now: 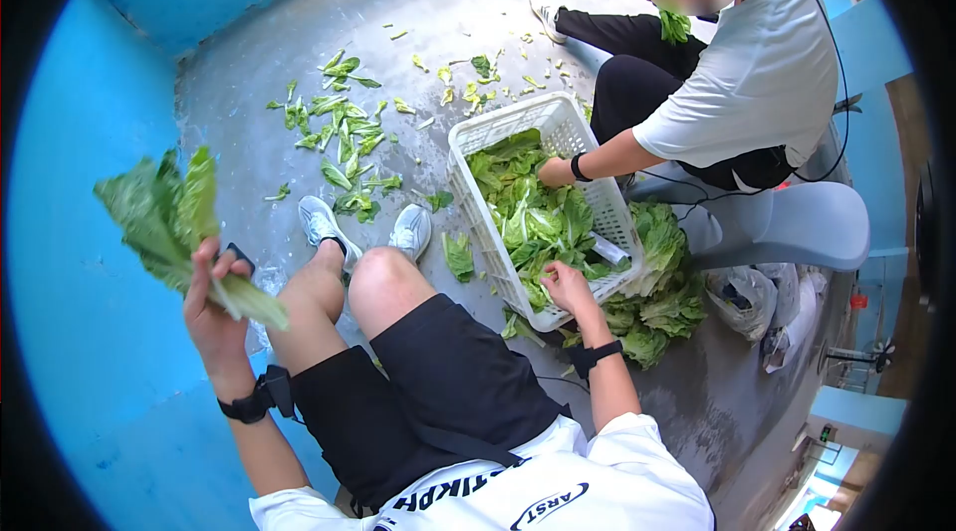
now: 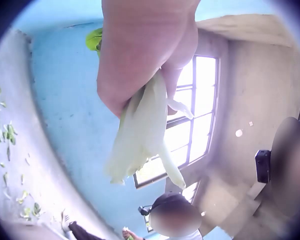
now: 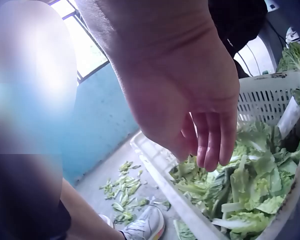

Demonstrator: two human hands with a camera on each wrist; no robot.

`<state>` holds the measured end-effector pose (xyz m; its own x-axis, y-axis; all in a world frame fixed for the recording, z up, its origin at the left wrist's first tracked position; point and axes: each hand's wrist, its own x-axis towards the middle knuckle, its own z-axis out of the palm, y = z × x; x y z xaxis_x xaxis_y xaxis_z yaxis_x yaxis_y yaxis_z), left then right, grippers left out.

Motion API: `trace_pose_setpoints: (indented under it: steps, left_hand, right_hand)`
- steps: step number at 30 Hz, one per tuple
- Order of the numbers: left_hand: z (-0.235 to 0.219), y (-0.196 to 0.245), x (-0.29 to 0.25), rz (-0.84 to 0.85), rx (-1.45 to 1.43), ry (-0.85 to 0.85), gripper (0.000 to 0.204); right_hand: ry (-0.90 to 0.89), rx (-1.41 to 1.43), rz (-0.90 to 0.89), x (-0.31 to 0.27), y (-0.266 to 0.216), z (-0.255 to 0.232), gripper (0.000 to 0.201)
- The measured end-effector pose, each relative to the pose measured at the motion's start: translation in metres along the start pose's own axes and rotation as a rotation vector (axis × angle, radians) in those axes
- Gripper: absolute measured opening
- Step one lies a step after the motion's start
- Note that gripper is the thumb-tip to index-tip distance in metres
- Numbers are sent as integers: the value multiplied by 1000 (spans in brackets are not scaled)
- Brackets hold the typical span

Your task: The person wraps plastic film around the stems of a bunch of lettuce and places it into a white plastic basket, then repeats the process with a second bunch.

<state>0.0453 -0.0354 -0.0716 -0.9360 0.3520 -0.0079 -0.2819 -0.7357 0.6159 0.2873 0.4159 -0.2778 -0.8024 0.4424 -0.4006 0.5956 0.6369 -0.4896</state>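
My left hand (image 1: pixel 211 317) is raised at the left and grips a bunch of green lettuce leaves (image 1: pixel 149 212). In the left wrist view the pale stem ends (image 2: pixel 142 132) stick out below the hand; most of the leafy part is hidden behind it. My right hand (image 1: pixel 570 289) hangs over the near end of a white plastic crate (image 1: pixel 609 204). Its fingers are relaxed, and the right wrist view shows nothing held. Loose torn leaves (image 3: pixel 260 172) fill the crate under those fingers.
Another person (image 1: pixel 737 63) sits across the crate, one hand among its leaves. Scattered leaves (image 1: pixel 349 123) lie on the floor ahead of my shoes. Lettuce heads (image 1: pixel 652 252) are heaped right of the crate, near a grey stool (image 1: pixel 797 222) and plastic bags (image 1: pixel 742 297).
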Motion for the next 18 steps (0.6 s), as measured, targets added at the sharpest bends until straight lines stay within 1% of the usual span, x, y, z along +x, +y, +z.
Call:
trace_pose_setpoints:
  steps: [2, 3, 5, 6, 8, 10, 12, 13, 15, 16, 17, 18]
  left_hand:
    - [-6, 9, -9, 84, -131, 28, 26]
    - [-12, 14, -13, 79, -127, 28, 26]
    - [-24, 23, -21, 111, -195, 40, 17]
    - [-29, 26, -26, 103, -193, 42, 17]
    - [-39, 30, -34, 140, -233, 124, 19]
    - [-48, 34, -41, 138, -222, 135, 21]
    - [-52, 36, -44, 145, -199, 177, 25]
    - [-53, 36, -44, 146, -205, 186, 25]
    - [-54, 37, -46, 168, -203, 162, 26]
    - [-55, 36, -48, 205, -175, 204, 28]
    - [-56, 35, -50, 206, -180, 217, 28]
    - [-57, 35, -51, 226, -170, 223, 28]
  right_hand:
    - [-53, -51, 28, 13, 11, 8, 32]
    - [-54, -46, 32, 21, 13, 12, 32]
    - [-63, -35, 115, 36, 15, 21, 36]
    - [-81, -31, 152, 44, 16, 24, 37]
    - [-88, -44, 180, 60, 22, 34, 37]
    - [-96, -61, 201, 76, 22, 40, 37]
    - [-78, 8, 235, 89, 23, 49, 36]
    - [-83, -1, 236, 97, 23, 52, 36]
    - [2, -55, 196, 112, 27, 61, 37]
    - [26, -72, 219, 119, 29, 66, 38]
    - [18, -83, 220, 126, 32, 70, 38]
    - [89, -72, 221, 134, 33, 74, 40]
